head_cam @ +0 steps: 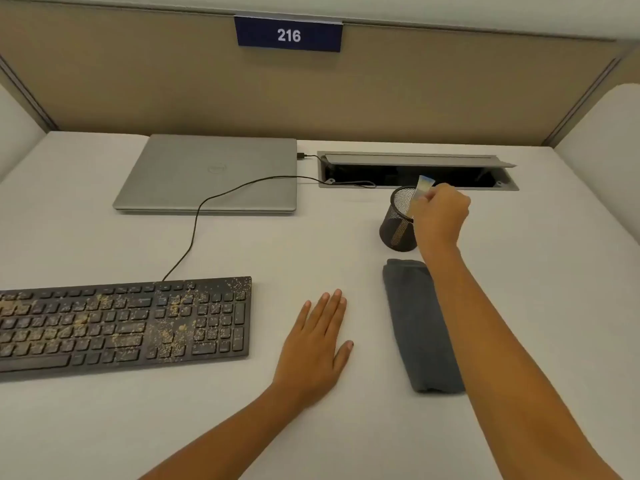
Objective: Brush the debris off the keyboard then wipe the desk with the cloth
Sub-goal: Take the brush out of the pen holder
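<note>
Right hand (441, 216) is pinching the pale handle of the brush (423, 188), which is standing tilted inside the black mesh cup (396, 233) toward the back right of the surface (311, 244). Left hand (313, 351) is lying flat on it, fingers straight and holding nothing, between the keyboard (121, 327) and the cloth (419, 327). Keyboard is sitting front left, speckled with tan debris (169, 306), its cable (197, 220) running up over the closed laptop (211, 173); folded grey cloth is lying just in front of the cup, partly under the right forearm.
</note>
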The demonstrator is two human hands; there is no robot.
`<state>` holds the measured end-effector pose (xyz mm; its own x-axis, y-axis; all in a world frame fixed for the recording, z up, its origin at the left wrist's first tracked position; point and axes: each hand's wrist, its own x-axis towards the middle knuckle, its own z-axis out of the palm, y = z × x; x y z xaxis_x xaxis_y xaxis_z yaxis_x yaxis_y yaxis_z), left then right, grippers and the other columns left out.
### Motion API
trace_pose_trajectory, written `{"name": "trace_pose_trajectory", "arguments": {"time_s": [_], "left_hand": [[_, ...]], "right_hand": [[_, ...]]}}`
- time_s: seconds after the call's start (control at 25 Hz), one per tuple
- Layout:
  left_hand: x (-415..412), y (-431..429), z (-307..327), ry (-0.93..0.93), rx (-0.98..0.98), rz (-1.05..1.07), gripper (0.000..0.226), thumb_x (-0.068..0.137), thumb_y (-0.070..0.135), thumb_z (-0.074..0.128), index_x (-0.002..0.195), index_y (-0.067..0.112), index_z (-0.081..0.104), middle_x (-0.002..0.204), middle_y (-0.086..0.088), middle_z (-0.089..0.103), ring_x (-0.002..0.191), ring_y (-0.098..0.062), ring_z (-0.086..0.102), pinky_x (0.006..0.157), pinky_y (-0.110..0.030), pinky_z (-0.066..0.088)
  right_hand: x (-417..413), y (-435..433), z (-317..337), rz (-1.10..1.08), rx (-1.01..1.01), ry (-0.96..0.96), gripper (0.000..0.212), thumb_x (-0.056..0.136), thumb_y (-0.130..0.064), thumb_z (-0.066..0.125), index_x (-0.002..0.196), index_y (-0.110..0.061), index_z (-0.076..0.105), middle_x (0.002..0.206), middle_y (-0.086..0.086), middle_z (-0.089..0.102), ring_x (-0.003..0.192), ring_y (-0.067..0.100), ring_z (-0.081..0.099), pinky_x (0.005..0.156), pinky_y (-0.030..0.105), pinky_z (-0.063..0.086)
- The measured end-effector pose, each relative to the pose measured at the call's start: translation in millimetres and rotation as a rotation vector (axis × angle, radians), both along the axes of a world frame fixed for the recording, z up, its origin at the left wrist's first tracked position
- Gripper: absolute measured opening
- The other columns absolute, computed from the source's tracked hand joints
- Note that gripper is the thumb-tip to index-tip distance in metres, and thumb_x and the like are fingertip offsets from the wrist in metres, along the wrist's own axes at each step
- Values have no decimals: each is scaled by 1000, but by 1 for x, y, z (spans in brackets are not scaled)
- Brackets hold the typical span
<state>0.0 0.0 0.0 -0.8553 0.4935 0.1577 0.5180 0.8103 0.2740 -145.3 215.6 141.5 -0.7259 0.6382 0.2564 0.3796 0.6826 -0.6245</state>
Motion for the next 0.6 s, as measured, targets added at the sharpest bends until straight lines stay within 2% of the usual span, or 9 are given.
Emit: {"name": "trace_pose_trajectory", "arguments": {"time_s": [0.12, 0.36, 0.48, 0.6], "left_hand": [[-1, 1, 2, 39, -18, 17, 63, 105, 48, 16, 158, 12, 18, 165, -2, 16, 152, -18, 12, 119, -38, 11], [0, -1, -1, 37, -52, 14, 63, 105, 46, 22, 158, 12, 18, 165, -2, 16, 152, -17, 13, 120, -38, 11], [-1, 0, -1, 38, -43, 15, 63, 105, 46, 20, 158, 12, 19, 164, -2, 18, 152, -18, 14, 119, -38, 12], [-1, 0, -1, 57, -33, 14, 62, 105, 45, 24, 157, 12, 21, 164, -2, 20, 151, -18, 16, 119, -38, 13]], "right_hand": [[-13, 0, 4, -14, -6, -126, 40, 94, -18, 61, 128, 2, 54, 127, 20, 57, 114, 31, 59, 89, 32, 51], [-32, -4, -3, 13, 58, -223, 43, 93, -16, 62, 131, 2, 51, 129, 20, 56, 117, 33, 57, 91, 33, 50], [-32, -4, -8, 27, 52, -209, 40, 92, -18, 64, 126, 1, 56, 124, 19, 60, 112, 31, 60, 86, 32, 51], [-24, -5, -7, 27, 51, -91, 28, 93, -18, 62, 113, 0, 60, 108, 18, 65, 97, 28, 65, 73, 27, 48]]}}
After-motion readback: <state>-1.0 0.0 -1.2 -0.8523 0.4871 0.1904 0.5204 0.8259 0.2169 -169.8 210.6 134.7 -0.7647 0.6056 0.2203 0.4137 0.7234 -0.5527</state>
